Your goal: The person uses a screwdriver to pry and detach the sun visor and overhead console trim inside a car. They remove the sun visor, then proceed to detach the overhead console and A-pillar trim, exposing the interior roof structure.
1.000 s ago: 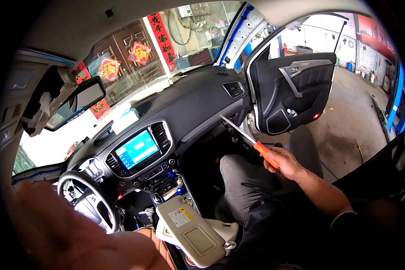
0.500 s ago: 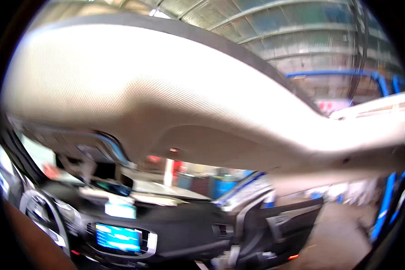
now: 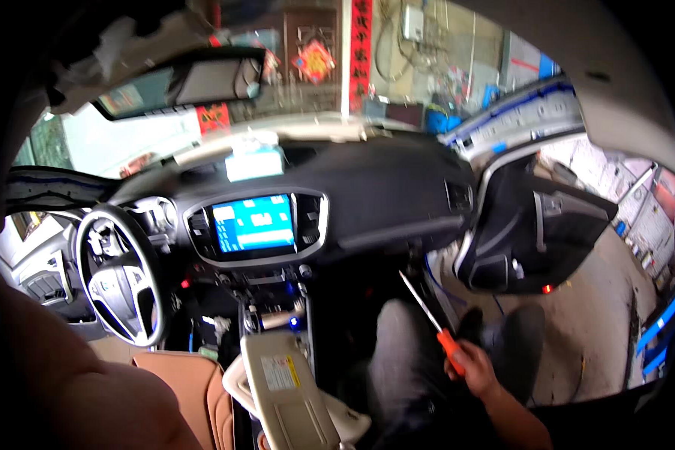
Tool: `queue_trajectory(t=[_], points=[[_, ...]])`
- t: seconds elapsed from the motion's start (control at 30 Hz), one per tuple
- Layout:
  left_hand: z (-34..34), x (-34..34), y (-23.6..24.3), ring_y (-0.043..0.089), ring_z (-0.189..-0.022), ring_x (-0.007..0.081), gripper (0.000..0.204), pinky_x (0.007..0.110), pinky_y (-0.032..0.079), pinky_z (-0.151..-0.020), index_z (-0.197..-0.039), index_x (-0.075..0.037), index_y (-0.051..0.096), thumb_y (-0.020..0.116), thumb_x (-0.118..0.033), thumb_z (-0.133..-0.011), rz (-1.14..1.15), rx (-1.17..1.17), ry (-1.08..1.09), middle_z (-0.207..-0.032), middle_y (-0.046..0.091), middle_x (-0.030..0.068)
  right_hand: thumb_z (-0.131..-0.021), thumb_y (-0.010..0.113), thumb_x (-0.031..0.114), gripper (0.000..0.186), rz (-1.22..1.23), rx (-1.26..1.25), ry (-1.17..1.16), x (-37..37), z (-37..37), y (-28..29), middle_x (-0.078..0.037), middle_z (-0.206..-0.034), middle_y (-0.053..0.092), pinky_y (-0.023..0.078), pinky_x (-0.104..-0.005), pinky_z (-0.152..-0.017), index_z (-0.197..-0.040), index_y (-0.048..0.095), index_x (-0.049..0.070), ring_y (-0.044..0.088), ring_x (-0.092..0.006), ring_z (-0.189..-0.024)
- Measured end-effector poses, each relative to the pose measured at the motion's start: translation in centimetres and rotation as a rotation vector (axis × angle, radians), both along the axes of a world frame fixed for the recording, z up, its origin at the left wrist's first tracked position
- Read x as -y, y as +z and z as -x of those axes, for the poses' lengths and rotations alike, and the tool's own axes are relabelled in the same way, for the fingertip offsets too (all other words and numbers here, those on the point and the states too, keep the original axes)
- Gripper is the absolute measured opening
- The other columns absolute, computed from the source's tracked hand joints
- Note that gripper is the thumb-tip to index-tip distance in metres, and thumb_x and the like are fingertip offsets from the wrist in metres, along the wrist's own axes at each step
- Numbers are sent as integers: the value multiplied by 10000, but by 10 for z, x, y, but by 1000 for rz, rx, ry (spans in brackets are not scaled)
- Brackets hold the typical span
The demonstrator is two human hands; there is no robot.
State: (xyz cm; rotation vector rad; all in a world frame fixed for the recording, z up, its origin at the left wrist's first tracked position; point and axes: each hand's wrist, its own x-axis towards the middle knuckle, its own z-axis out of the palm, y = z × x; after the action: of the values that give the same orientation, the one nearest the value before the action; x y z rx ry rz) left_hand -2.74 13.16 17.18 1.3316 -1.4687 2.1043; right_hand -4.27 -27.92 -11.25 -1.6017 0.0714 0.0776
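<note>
My right hand (image 3: 474, 367) is closed around the orange handle of a screwdriver (image 3: 430, 315). Its long metal shaft points up and to the left, above my grey-trousered legs (image 3: 405, 352). My bare left arm (image 3: 97, 397) fills the lower left, bent and raised; the hand at its end lies outside the picture. Between the seats, a beige sun visor (image 3: 289, 405) with a label lies over the centre console, and another beige piece (image 3: 345, 420) sticks out from beneath it.
Ahead are the black dashboard (image 3: 390, 191), a lit screen (image 3: 253, 225) and the steering wheel (image 3: 120, 274). A brown seat (image 3: 184, 390) is at lower left. To the right stands the open door (image 3: 540, 232). The mirror (image 3: 184, 82) hangs above.
The view has swung down from the loose beige headliner to the dashboard and my lap. My right hand with the screwdriver has come into sight, as have the beige visors.
</note>
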Motion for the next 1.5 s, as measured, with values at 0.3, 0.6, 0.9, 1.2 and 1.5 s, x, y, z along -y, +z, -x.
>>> queue_trajectory(t=[0.3, 0.6, 0.9, 1.2, 1.5], points=[[-108, 13, -52, 398, -429, 91, 152, 251, 299, -433, -908, -42, 697, 764, -37, -771, 354, -704, -189, -540, 464, -27, -1003, 615, 272, 485, -69, 197, 156, -8, -28, 33, -45, -798, 601, 445, -247, -629, -1383, 520, -14, 552, -120, -667], [-137, 33, 2, 397, -528, 47, 369, 267, 287, -499, -1224, 72, 632, 652, -217, -994, 495, -976, -949, -528, 448, -16, -1025, 584, 254, 439, 15, 330, 152, -8, -58, 53, -38, -749, 581, 405, -253, -555, -1379, 540, -3, 520, -131, -595], [-153, 56, 44, 413, -646, 90, 454, 329, 377, -590, -845, 23, 622, 531, -354, -1080, 475, -749, -1199, -643, 516, 5, -889, 729, 466, 676, 101, 334, -49, -20, -9, 85, -84, -814, 603, 416, -254, -566, -1307, 520, -24, 531, -145, -624], [-153, 51, 66, 619, -847, 95, 316, 279, 474, -782, -1001, 6, 714, 707, -305, -941, 435, -671, -1204, -904, 712, 28, -867, 736, 500, 717, 156, 315, 4, -21, 12, 103, -83, -802, 602, 409, -245, -563, -1330, 505, 3, 518, -137, -613], [-155, 63, 75, 658, -793, 161, 332, 320, 518, -743, -1020, 34, 668, 763, -223, -832, 802, -687, -1380, -879, 721, 95, -871, 728, 489, 715, 184, 357, -8, -40, 17, 120, -75, -790, 606, 416, -254, -577, -1310, 516, -34, 531, -137, -621]])
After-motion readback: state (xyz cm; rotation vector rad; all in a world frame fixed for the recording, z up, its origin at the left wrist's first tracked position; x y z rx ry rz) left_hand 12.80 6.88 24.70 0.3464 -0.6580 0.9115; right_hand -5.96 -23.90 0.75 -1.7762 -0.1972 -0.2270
